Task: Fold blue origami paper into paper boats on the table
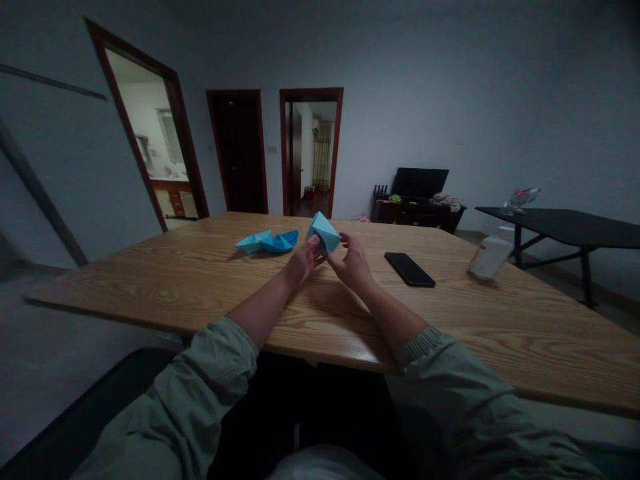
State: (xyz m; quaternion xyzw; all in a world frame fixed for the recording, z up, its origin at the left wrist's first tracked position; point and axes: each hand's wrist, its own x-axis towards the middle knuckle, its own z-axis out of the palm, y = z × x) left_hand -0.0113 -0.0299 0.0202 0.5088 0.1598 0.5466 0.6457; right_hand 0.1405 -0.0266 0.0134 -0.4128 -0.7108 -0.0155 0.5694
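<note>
Your left fingers [314, 252] and right fingers [341, 241] pinch the blue origami piece [324, 232] above the tabletop [150, 287]; squeezing too hard could crush its folds, while a slack grip could drop it.

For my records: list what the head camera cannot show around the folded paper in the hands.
Head view:
Lower part of the pale blue folded paper piece: hidden by the left hand and right hand.
Creases of the flat blue folded paper shape: too small and dim.
Screen of the black smartphone: too dark to read.
</note>
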